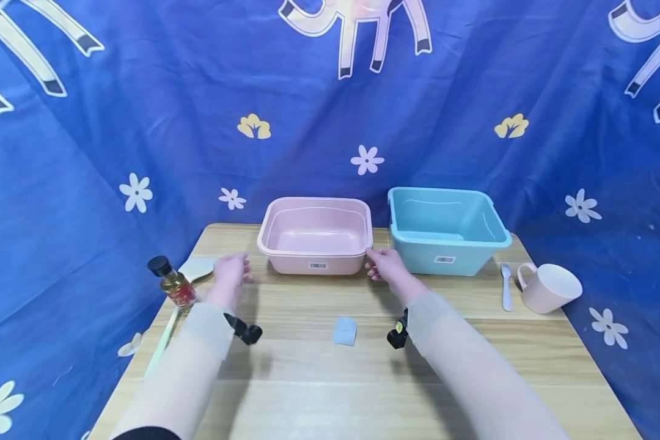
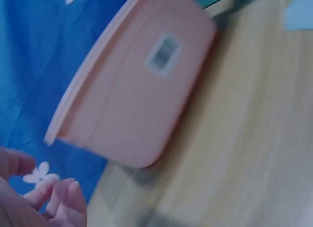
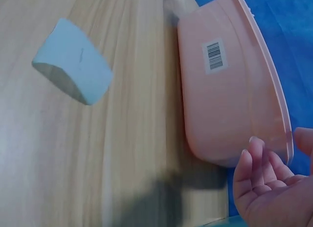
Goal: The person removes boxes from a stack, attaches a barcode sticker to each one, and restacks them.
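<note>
A pink plastic basin (image 1: 317, 264) with a barcode label stands at the back middle. My right hand (image 1: 387, 267) is at its front right corner, thumb tip right at the rim; in the right wrist view the bent fingers (image 3: 257, 161) overlap the basin's wall, well apart from the thumb. Left of the basin, my left hand (image 1: 231, 275) hovers with a gap to it, fingers loosely curled and holding nothing. Beside that hand lies the white head of a spatula (image 1: 197, 267), its pale green handle running toward the front. In front of the spatula stands a black-capped bottle (image 1: 177, 286).
A teal bin (image 1: 445, 260) stands at the back right, close to my right hand. Past it lie a light blue fork (image 1: 506, 288) and a pink mug (image 1: 550, 288), tipped over. A curved light blue piece (image 1: 344, 331) lies mid-table between my forearms. Blue cloth (image 1: 319, 159) hangs behind the table.
</note>
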`<state>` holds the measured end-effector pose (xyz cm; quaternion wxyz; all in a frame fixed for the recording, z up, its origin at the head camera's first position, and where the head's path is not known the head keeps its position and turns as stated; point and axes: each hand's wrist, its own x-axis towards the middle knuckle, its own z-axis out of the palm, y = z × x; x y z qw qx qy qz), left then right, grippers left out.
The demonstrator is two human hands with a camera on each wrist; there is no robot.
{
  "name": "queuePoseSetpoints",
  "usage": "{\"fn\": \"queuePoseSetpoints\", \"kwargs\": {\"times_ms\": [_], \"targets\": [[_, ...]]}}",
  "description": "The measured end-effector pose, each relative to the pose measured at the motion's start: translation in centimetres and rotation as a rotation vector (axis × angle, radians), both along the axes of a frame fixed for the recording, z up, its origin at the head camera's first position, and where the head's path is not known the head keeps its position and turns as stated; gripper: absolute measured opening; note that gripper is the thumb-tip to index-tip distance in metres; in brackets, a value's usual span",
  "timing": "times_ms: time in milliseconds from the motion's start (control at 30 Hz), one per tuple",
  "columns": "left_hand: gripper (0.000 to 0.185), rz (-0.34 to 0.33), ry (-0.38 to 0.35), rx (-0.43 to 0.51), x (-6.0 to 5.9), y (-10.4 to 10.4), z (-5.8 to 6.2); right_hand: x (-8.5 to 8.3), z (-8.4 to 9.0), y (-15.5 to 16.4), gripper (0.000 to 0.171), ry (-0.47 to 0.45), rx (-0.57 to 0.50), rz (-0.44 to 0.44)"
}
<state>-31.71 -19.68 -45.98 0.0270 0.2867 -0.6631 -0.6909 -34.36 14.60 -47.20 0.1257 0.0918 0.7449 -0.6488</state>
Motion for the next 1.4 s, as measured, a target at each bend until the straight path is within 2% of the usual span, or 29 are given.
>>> {"fn": "queuePoseSetpoints", "kwargs": {"times_ms": [67,167,267,400,467,667,767,867,1000,1167,1300,1400], "targets": [[0.056,-0.022,-0.014,-0.016,-0.8,-0.6,0.6,-0.1,0.2,-0.4,0.038,-0.004,0.002,-0.018],[0.068,-0.113,-0.077,-0.008,-1.7,-1.1,1.3,-0.4,0.3,-0.7,0.032,-0.011,-0.022,-0.064],[0.064,-0.199,-0.105,-0.05,-2.6,-1.3,1.7,-0.8,0.4,-0.9,0.029,-0.009,-0.045,-0.097],[0.05,-0.309,-0.079,-0.132,-3.4,-1.4,2.2,-1.2,0.6,-1.3,0.023,0.002,-0.051,-0.113],[0.049,-0.35,-0.071,-0.135,-3.7,-1.4,2.4,-1.3,0.7,-1.4,0.02,-0.001,-0.053,-0.126],[0.047,-0.382,-0.04,-0.153,-4.1,-2.0,2.4,-1.5,0.9,-1.7,0.02,-0.027,-0.076,-0.137],[0.047,-0.383,-0.025,-0.167,-4.0,-2.6,2.6,-1.5,1.2,-2.0,0.02,-0.04,-0.073,-0.114],[0.045,-0.367,-0.017,-0.148,-3.5,-3.1,3.3,-1.3,1.5,-2.3,0.017,-0.037,-0.082,-0.09],[0.033,-0.35,0.035,-0.131,-2.2,-3.5,5.6,-0.5,3.2,-2.7,0.012,0.003,-0.114,-0.083],[0.015,-0.294,0.143,-0.119,-0.6,-3.2,9.7,0.0,7.9,-2.5,0.01,0.085,-0.163,-0.085],[0.013,-0.28,0.223,-0.082,-0.4,-1.3,13.1,-0.1,12.0,-0.4,0.01,0.165,-0.195,-0.082],[0.014,-0.287,0.273,-0.101,-0.7,0.8,15.2,-0.4,14.5,1.8,0.011,0.212,-0.211,-0.083]]}}
